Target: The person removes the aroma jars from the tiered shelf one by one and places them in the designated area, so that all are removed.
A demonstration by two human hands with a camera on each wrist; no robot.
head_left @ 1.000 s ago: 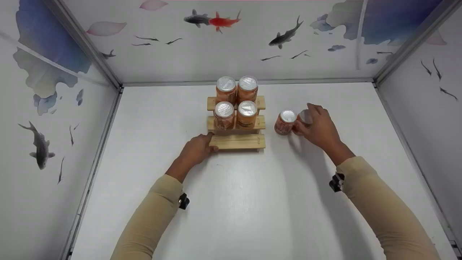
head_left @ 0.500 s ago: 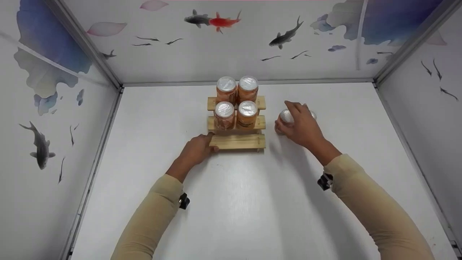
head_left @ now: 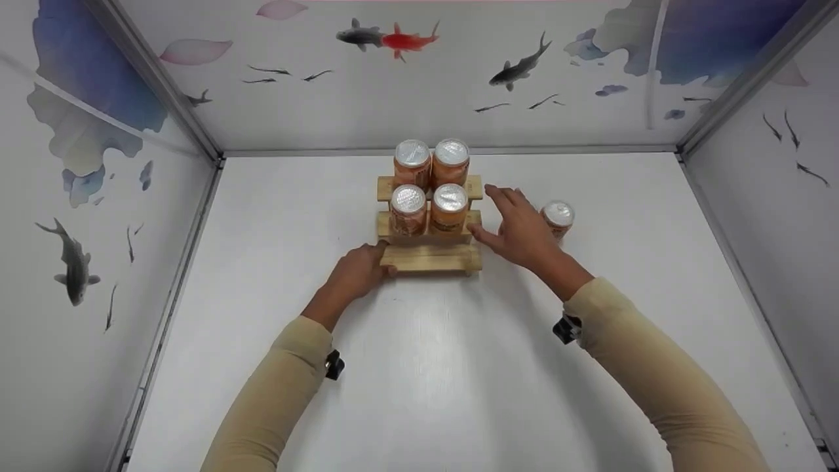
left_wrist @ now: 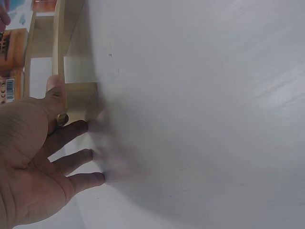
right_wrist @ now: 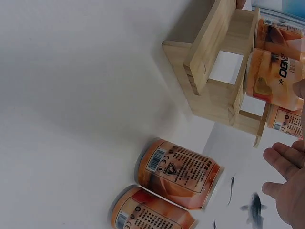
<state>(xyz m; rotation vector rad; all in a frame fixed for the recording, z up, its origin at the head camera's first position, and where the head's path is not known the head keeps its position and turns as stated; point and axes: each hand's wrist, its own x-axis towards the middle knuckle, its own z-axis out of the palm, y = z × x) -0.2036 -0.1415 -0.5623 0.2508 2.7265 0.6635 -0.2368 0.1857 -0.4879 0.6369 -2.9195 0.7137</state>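
A three-step wooden rack (head_left: 430,258) holds orange cans with silver tops on its upper two steps; the lowest step is bare. My left hand (head_left: 356,271) pinches the left end of that lowest step, thumb on top and forefinger underneath. Its other fingers (left_wrist: 71,161) stretch down to the white table. My right hand (head_left: 521,231) is beside the rack's right end, fingers spread and holding nothing, near the front right can (head_left: 449,210). Whether it touches that can is unclear. Two more cans stand together on the table: a nearer can (right_wrist: 177,172) and a neighbouring can (right_wrist: 150,210).
Behind the rack rises a white back wall (head_left: 295,111) painted with fish. Side walls close off the left and right of the white table (head_left: 419,367). In the head view my right hand covers one of the two loose cans.
My right hand has left the two loose cans and moved left to the rack, its fingers spreading. My left hand and the rack have stayed put.
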